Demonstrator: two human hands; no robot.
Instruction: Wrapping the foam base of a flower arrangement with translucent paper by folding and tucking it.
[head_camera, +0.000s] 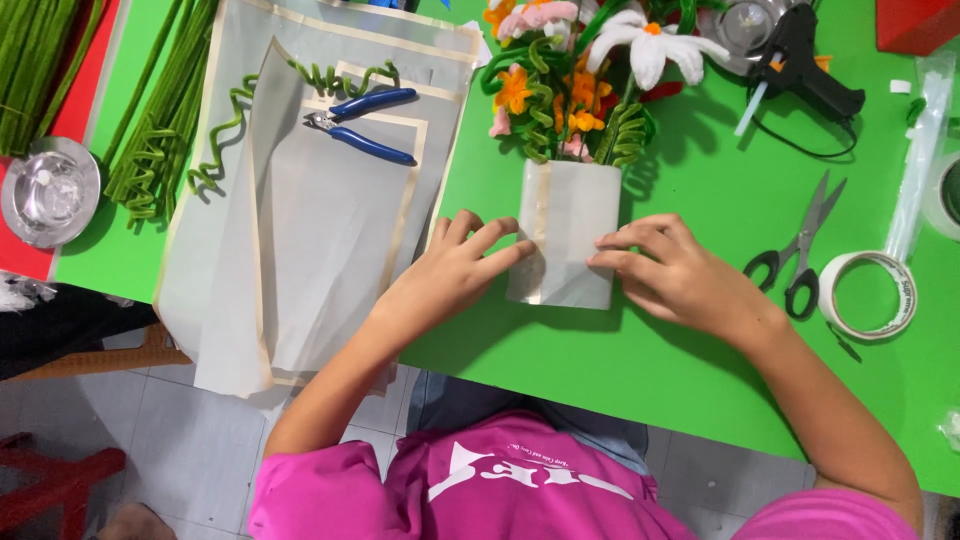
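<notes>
My left hand (455, 272) and right hand (668, 272) lie flat, fingers spread, pressing the two side edges of one white paper wrap (562, 232) on the green table (700, 370); neither hand grips anything. The wrap is a smooth rectangle with a pale tape strip down its front, holding one bunch of fuzzy pipe-cleaner flowers (570, 70) (orange, pink, white, with coiled green stems). Left of the wrap lie a stack of translucent paper sheets (300, 230) and one pair of blue-handled cutters (365, 125). Right of the wrap: one pair of black-handled scissors (800, 250), one roll of tape (868, 295), one black glue gun (800, 55) farther up.
</notes>
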